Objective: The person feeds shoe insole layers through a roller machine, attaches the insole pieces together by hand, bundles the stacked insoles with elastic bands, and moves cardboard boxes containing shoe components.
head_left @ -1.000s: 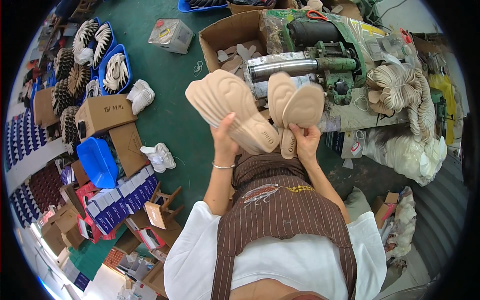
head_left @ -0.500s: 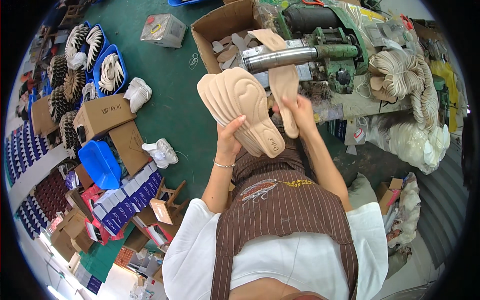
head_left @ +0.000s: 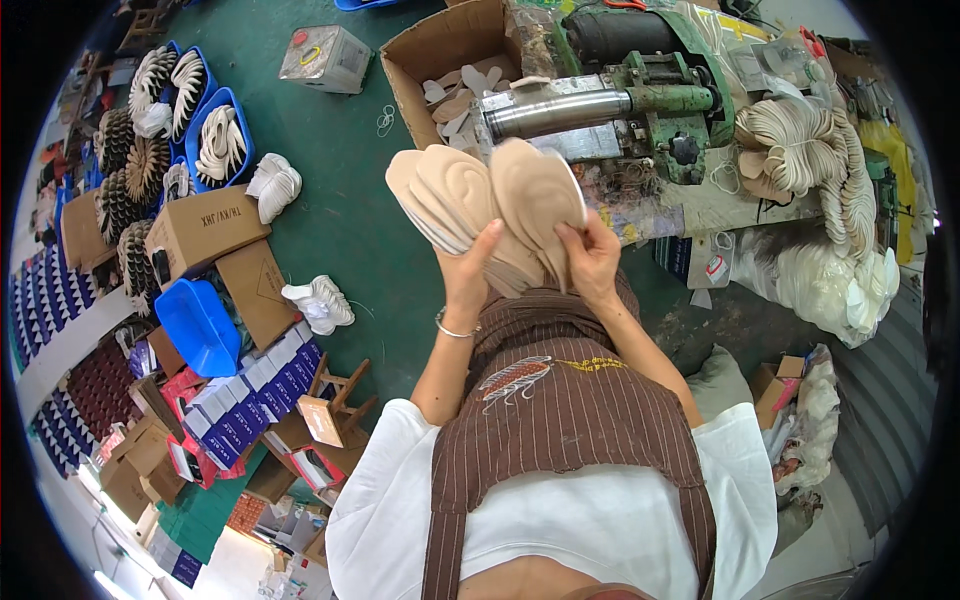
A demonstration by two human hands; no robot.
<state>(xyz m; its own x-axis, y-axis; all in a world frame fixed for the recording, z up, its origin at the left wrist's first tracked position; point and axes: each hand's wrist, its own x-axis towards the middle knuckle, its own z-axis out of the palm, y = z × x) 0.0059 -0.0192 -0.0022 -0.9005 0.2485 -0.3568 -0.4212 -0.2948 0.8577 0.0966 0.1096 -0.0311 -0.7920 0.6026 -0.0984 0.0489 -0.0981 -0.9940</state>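
Observation:
A fanned stack of beige padded shoe insoles (head_left: pixel 450 200) is gripped at its lower side by my left hand (head_left: pixel 467 275), with the thumb across the top. My right hand (head_left: pixel 594 262) pinches the edge of another beige insole (head_left: pixel 537 190), slightly blurred, which lies against the right side of the stack. Its fingers behind the insole are hidden. Just beyond both hands is a green machine (head_left: pixel 685 108) with a shiny steel roller (head_left: pixel 560 114).
An open cardboard box (head_left: pixel 410 75) of insoles stands left of the machine. Bundled insoles (head_left: pixel 790 145) lie on the bench at right. On the left are blue tubs (head_left: pixel 200 330), a carton (head_left: pixel 205 235) and a wrapped white bundle (head_left: pixel 320 305). A metal can (head_left: pixel 325 60) stands on the green floor.
My right hand has drawn the long insole away from the roller and brought it against the stack. The stack in my left hand has shifted slightly left and tilted.

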